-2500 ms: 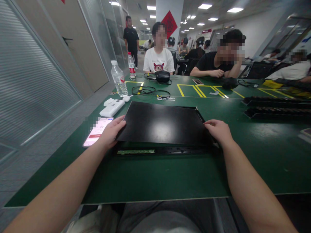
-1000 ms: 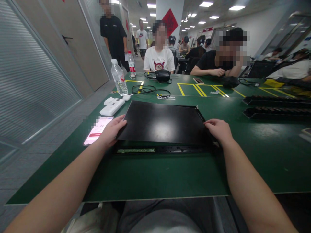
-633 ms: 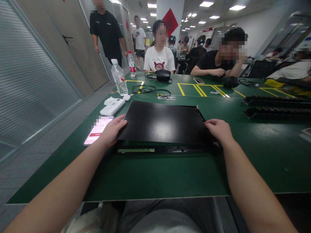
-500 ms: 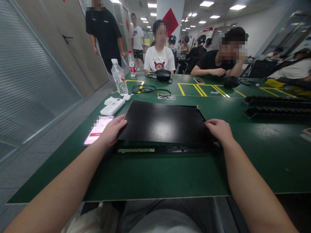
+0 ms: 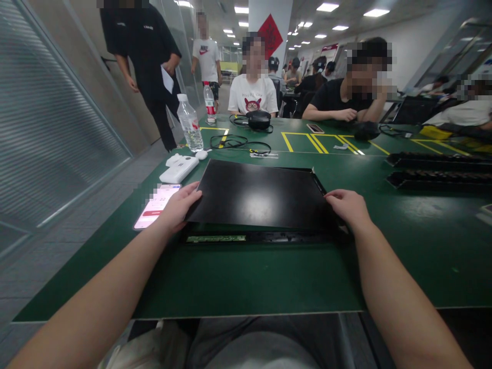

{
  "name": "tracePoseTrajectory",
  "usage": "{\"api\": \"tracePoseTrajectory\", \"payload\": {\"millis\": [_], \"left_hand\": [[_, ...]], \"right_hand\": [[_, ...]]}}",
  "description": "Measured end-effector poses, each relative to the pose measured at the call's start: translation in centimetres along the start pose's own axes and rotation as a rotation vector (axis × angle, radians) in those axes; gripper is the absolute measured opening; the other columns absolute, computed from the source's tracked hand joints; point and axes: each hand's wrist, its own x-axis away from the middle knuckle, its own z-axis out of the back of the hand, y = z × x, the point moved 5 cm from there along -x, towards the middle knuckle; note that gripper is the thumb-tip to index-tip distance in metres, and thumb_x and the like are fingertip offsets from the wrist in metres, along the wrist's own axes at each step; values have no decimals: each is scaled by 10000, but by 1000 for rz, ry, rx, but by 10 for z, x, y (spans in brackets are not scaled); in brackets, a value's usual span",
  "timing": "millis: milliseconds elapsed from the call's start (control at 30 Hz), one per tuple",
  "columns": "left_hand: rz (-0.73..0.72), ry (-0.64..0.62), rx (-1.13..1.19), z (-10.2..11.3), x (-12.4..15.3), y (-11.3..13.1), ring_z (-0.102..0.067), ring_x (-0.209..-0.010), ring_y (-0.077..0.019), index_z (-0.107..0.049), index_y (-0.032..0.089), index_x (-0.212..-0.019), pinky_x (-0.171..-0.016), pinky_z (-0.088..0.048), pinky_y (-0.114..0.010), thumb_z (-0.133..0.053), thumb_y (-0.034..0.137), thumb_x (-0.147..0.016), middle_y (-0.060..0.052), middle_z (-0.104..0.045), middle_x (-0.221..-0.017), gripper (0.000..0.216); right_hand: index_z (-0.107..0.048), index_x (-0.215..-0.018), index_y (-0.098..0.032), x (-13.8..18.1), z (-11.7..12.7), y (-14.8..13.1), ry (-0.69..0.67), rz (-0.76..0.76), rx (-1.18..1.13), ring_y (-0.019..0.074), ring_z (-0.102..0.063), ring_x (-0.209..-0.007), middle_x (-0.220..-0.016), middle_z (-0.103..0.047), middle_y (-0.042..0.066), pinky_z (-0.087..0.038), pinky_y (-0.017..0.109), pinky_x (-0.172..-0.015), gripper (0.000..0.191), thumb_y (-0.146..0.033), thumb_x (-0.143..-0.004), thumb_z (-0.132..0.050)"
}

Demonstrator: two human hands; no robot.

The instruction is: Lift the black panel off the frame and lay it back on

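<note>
A flat, glossy black panel (image 5: 257,192), like a display screen, lies slightly tilted above a black frame (image 5: 292,237). Along the frame's near side runs a green circuit board strip (image 5: 216,239). My left hand (image 5: 180,205) is closed on the panel's left edge, thumb on top and the other fingers partly hidden. At the right edge, my right hand (image 5: 348,207) pinches the panel between thumb and fingers, close to the frame's right side. Most of the frame is hidden beneath the panel.
Left of the panel lie a lit phone (image 5: 157,206), a white device (image 5: 179,169) and a water bottle (image 5: 189,123). Black cables (image 5: 238,141) and a black headset-like object (image 5: 259,120) are beyond. Long black strips (image 5: 434,179) lie at right. People sit opposite.
Both hands and the panel stay almost still. In the background, the standing person in black has come nearer on the left, and the person in white behind has also moved closer.
</note>
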Motion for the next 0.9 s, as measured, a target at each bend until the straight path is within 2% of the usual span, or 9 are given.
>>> {"api": "tracePoseTrajectory", "payload": {"millis": [133,367,533,767,900], "left_hand": [[5,-6,7,-1,1,0,-825,-905,-238,-695,130,-1438,-674,-627,-227,-729,74,-857,-120,-862,-1113,585],[-5,-17,19,-2,2,1,-816,-927,-228,-668,124,-1476,-676,-617,-221,-721,78,-876,-124,-854,-1168,603],[13,-16,25,-2,2,1,-815,-872,-209,-661,114,-1483,-642,-604,-205,-693,76,-905,-132,-854,-1153,580],[1,-24,24,1,0,-1,-817,-869,-225,-689,148,-1462,-651,-620,-227,-762,90,-851,-124,-856,-1150,618],[-6,-26,22,1,1,0,-817,-875,-217,-694,140,-1451,-654,-618,-222,-732,92,-874,-122,-852,-1168,581]], "right_hand": [[-883,-932,-242,0,0,-1,-16,1,5,292,-741,-859,-833,-799,93,-545,375,-787,302,-336,-825,-617],[-886,-939,-250,0,0,0,-5,12,30,297,-740,-881,-850,-802,92,-531,369,-763,314,-350,-833,-608],[-887,-939,-251,0,0,-1,-22,13,22,291,-734,-865,-868,-810,89,-525,368,-760,305,-342,-836,-615],[-883,-897,-262,0,1,-1,18,17,-12,278,-724,-848,-849,-805,82,-529,353,-751,287,-343,-815,-621],[-881,-890,-269,-1,0,2,31,12,-37,274,-722,-855,-849,-804,73,-533,355,-759,282,-340,-812,-619]]}}
